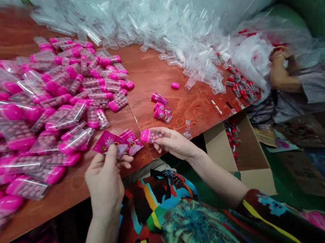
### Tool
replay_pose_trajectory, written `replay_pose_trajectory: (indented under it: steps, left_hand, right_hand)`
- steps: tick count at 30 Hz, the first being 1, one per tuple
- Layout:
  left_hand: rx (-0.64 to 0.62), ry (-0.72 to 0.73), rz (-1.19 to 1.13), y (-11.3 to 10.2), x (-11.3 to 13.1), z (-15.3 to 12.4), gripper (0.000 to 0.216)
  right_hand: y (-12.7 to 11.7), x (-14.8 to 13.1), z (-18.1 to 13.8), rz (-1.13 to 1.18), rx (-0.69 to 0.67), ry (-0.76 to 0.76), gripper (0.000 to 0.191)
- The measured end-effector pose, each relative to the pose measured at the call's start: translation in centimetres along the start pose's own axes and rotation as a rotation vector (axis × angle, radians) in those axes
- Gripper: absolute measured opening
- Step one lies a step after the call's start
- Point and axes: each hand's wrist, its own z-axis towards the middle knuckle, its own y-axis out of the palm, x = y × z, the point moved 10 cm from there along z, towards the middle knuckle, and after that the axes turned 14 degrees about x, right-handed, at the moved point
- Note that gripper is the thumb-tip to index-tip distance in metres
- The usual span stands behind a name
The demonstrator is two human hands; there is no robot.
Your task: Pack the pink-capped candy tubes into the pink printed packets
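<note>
My left hand point(104, 179) pinches a pink printed label sleeve point(109, 141) between thumb and fingers, just over the near edge of the brown table point(152, 76). More pink sleeves point(132, 142) fan out right beside it. My right hand point(173, 141) is closed around a small clear tube with a pink cap point(150, 136), filled with pinkish candy balls, held sideways close to the sleeves.
A big heap of bagged pink-capped tubes point(28, 116) covers the table's left. Empty clear tubes point(152, 22) pile up at the back. Three labelled tubes point(161, 108) and a loose pink cap point(175, 85) lie mid-table. Another person's hand point(280, 66) works at the right. A cardboard box point(241, 152) stands below.
</note>
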Motion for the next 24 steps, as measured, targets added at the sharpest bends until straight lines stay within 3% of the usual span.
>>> replay_pose_trajectory:
  steps: [3, 9, 13, 18, 24]
  left_hand:
    - [-0.035, -0.077, -0.002, 0.2, -1.5, -1.2, 0.038]
    - [-0.075, -0.172, -0.023, 0.3, -2.7, -1.8, 0.039]
    - [-0.126, -0.239, -0.004, 0.7, -3.2, -2.4, 0.038]
    - [-0.086, -0.287, 0.002, 0.4, -3.0, -2.8, 0.041]
    - [-0.049, -0.337, -0.077, 0.4, -3.5, -2.8, 0.036]
  right_hand:
    - [-0.2, -0.1, -0.5, 0.014, 0.038, -0.043, 0.057]
    - [-1.8, -2.5, -2.0, -0.042, 0.171, -0.32, 0.046]
    - [-1.4, -1.8, -2.4, 0.054, 0.155, -0.289, 0.041]
    - [-1.1, -0.3, -2.0, 0.195, 0.152, -0.208, 0.046]
    - [0.6, 1.0, -2.4, 0.232, 0.022, -0.164, 0.046]
